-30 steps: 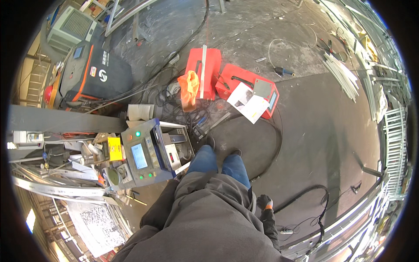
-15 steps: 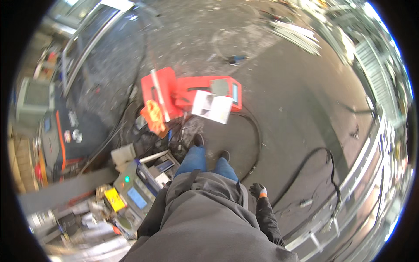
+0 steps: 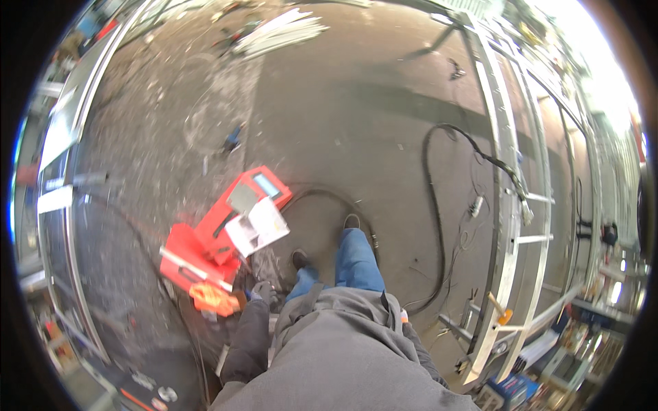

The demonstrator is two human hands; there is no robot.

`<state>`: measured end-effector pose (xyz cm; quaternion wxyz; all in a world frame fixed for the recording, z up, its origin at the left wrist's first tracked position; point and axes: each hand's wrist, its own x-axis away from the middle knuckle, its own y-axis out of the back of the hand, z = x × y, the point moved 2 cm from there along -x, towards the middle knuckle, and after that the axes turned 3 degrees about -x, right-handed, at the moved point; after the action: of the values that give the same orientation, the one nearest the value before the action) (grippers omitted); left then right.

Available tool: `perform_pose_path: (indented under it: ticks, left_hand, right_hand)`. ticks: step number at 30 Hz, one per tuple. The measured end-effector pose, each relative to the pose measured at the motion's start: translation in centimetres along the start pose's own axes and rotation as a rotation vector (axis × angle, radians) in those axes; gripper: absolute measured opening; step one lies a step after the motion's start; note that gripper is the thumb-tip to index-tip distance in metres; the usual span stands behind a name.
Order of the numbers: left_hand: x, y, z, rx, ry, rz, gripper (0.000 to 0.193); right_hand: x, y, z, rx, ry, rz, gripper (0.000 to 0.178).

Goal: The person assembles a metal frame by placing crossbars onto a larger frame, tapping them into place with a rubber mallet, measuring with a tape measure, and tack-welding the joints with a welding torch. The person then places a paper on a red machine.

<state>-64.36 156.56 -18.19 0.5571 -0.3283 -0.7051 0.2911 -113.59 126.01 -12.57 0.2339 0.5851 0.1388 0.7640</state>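
My left hand, in a dark grey glove, hangs low beside my left leg. Its fingers are blurred, so its grip cannot be made out. Closest to it are an orange cloth and an open red case. The case's other red part holds a small screen, and an opened white booklet lies across it. At my right side, only the orange and white wrist edge shows; the jacket hides my right hand's fingers.
A black cable loops over the floor at right, beside a metal frame with an orange-headed hammer. Another cable curves past my feet. White strips lie far off. A metal frame stands at left.
My body has turned right, so the red case has shifted left and lower in view. My left hand has come into sight, while my right has mostly gone behind my jacket.
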Motion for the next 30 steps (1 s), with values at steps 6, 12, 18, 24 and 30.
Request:
perform_pose_path:
  ticks: [6, 12, 18, 24, 30]
  left_hand:
    - [-16.3, -34.0, -14.4, -0.784, -0.395, -0.229, 0.028]
    - [-21.0, -78.0, -17.0, -0.874, -1.081, 0.648, 0.058]
    - [-25.9, -103.6, -14.9, -0.738, -1.085, 1.208, 0.065]
    - [-35.2, -116.1, -11.5, -0.534, -0.687, 1.333, 0.049]
    - [-46.1, -123.8, -7.0, -0.386, -0.146, 1.279, 0.034]
  right_hand:
    - [-1.6, -1.7, 1.5, -0.142, -0.127, 0.055, 0.028]
    - [-14.1, 9.2, 4.7, -0.152, -0.036, 0.008, 0.030]
    - [-26.8, 35.6, 10.1, 0.067, 0.043, -0.129, 0.027]
    - [-33.4, 57.1, 12.3, -1.464, -0.113, -0.595, 0.027]
    - [-40.2, 65.7, 8.0, -1.764, -0.293, -0.982, 0.031]
